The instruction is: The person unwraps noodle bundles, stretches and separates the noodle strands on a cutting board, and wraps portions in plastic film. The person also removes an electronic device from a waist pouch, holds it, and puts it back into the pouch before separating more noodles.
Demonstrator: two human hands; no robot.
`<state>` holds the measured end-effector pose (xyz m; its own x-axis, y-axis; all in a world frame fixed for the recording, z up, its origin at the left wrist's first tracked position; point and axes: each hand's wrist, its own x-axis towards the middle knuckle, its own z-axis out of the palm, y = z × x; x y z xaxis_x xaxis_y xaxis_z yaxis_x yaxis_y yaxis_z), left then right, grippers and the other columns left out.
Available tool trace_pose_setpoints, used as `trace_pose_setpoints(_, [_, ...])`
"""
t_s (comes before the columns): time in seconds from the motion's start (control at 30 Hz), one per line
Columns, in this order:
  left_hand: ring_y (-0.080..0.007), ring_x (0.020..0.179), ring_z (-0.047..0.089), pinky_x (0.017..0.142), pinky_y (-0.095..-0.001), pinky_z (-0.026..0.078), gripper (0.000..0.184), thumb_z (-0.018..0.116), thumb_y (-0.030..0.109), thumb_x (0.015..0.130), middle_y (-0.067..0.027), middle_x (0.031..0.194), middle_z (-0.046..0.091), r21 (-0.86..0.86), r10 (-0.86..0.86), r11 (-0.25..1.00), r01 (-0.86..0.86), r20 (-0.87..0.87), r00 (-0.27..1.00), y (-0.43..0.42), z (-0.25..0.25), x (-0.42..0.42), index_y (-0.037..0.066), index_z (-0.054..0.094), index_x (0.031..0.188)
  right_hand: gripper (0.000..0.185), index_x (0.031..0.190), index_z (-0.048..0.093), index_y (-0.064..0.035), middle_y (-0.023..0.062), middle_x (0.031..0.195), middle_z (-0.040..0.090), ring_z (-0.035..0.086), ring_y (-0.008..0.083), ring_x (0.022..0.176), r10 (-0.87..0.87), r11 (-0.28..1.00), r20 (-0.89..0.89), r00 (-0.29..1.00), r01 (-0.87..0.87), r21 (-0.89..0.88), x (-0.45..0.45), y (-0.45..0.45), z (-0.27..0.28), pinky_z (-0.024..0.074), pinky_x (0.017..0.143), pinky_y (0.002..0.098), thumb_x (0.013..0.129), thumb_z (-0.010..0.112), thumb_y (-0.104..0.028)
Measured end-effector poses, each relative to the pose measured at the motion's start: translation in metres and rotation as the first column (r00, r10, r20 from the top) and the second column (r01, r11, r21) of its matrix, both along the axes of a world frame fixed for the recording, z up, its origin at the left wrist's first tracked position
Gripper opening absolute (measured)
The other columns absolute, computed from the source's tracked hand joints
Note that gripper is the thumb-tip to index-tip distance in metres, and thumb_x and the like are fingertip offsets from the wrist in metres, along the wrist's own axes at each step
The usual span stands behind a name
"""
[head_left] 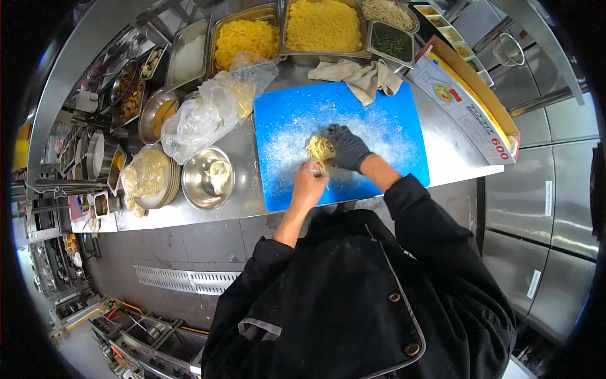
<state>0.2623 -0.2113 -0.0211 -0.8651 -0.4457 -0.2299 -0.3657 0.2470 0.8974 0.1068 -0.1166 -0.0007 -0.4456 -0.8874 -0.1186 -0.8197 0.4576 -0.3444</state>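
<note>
A small bundle of yellow noodles (320,149) is between my two hands, over the flour-dusted blue cutting board (398,120). My left hand (308,184) is bare, and its fingers pinch the lower end of the bundle. On the other side, my right hand (348,146) wears a black glove and curls against the noodles; its fingertips are partly hidden. A beige cloth (363,77) lies crumpled across the board's top edge.
A steel bowl (191,187) with a pale lump, stacked plates (170,183) and clear plastic bags (205,120) stand on the left. Trays of yellow pasta (323,26) line the back, beside a tray of chopped greens (389,44). A long cardboard box (464,104) is on the right.
</note>
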Motion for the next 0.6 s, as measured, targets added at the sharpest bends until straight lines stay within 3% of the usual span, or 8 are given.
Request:
trace_pose_setpoints(0.03, [-0.0197, 0.074, 0.065, 0.061, -0.0319, 0.052, 0.054, 0.063, 0.002, 0.077, -0.0167, 0.101, 0.061, 0.002, 0.003, 1.0, -0.003, -0.031, 0.999, 0.002, 0.006, -0.001, -0.004, 0.044, 0.127, 0.096, 0.14, 0.032, -0.0053, 0.0257, 0.138, 0.038, 0.04, 0.0389, 0.125, -0.166, 0.986, -0.006, 0.986, 0.166, 0.024, 0.009, -0.001, -0.005, 0.0338, 0.105, 0.0423, 0.061, 0.078, -0.035])
trace_pose_setpoints(0.2, [-0.0208, 0.083, 0.065, 0.069, -0.0332, 0.053, 0.053, 0.064, 0.004, 0.078, -0.0172, 0.105, 0.061, -0.013, 0.123, 0.992, -0.126, -0.148, 0.981, -0.003, 0.017, 0.008, -0.003, 0.045, 0.127, 0.099, 0.141, 0.031, -0.0064, 0.0255, 0.138, 0.039, 0.041, 0.0385, 0.125, -0.39, 0.918, 0.092, 0.916, 0.38, 0.114, 0.039, -0.01, 0.032, 0.0353, 0.105, 0.0414, 0.058, 0.079, -0.033])
trace_pose_setpoints(0.3, [-0.0222, 0.095, 0.063, 0.077, -0.0333, 0.052, 0.052, 0.063, 0.005, 0.079, -0.0189, 0.113, 0.057, -0.052, 0.181, 0.981, -0.186, -0.086, 0.98, 0.001, 0.042, 0.012, -0.003, 0.045, 0.127, 0.103, 0.141, 0.03, -0.0062, 0.0246, 0.138, 0.039, 0.043, 0.0391, 0.123, -0.034, 0.977, 0.079, 0.996, 0.016, 0.215, 0.018, -0.006, 0.073, 0.0363, 0.104, 0.0409, 0.055, 0.081, -0.031])
trace_pose_setpoints(0.33, [-0.0222, 0.095, 0.063, 0.077, -0.0333, 0.052, 0.052, 0.063, 0.005, 0.079, -0.0189, 0.113, 0.057, -0.055, 0.179, 0.981, -0.184, -0.089, 0.98, 0.002, 0.042, 0.011, -0.003, 0.045, 0.127, 0.103, 0.141, 0.03, -0.0062, 0.0246, 0.138, 0.039, 0.043, 0.0391, 0.123, -0.036, 0.977, 0.077, 0.996, 0.019, 0.212, 0.01, -0.007, 0.067, 0.0363, 0.104, 0.0409, 0.055, 0.081, -0.031])
trace_pose_setpoints(0.43, [-0.0239, 0.097, 0.061, 0.08, -0.0339, 0.05, 0.053, 0.062, 0.007, 0.08, -0.0196, 0.121, 0.053, 0.016, 0.108, 0.994, -0.108, 0.002, 0.994, 0.01, 0.04, 0.009, -0.004, 0.044, 0.129, 0.098, 0.138, 0.035, -0.0071, 0.0217, 0.139, 0.04, 0.045, 0.0387, 0.122, 0.47, 0.883, -0.047, 0.881, -0.469, 0.029, -0.015, -0.014, 0.037, 0.0399, 0.101, 0.0427, 0.055, 0.08, -0.034])
trace_pose_setpoints(0.6, [-0.0251, 0.107, 0.058, 0.084, -0.0333, 0.049, 0.056, 0.061, 0.007, 0.081, -0.0205, 0.125, 0.05, 0.202, 0.195, 0.959, -0.201, 0.047, 0.98, 0.023, 0.026, 0.009, -0.003, 0.041, 0.133, 0.094, 0.137, 0.04, -0.0112, 0.0191, 0.139, 0.042, 0.047, 0.0365, 0.121, 0.472, 0.872, -0.008, 0.881, -0.466, 0.148, -0.018, -0.025, 0.018, 0.0424, 0.099, 0.0427, 0.055, 0.08, -0.032])
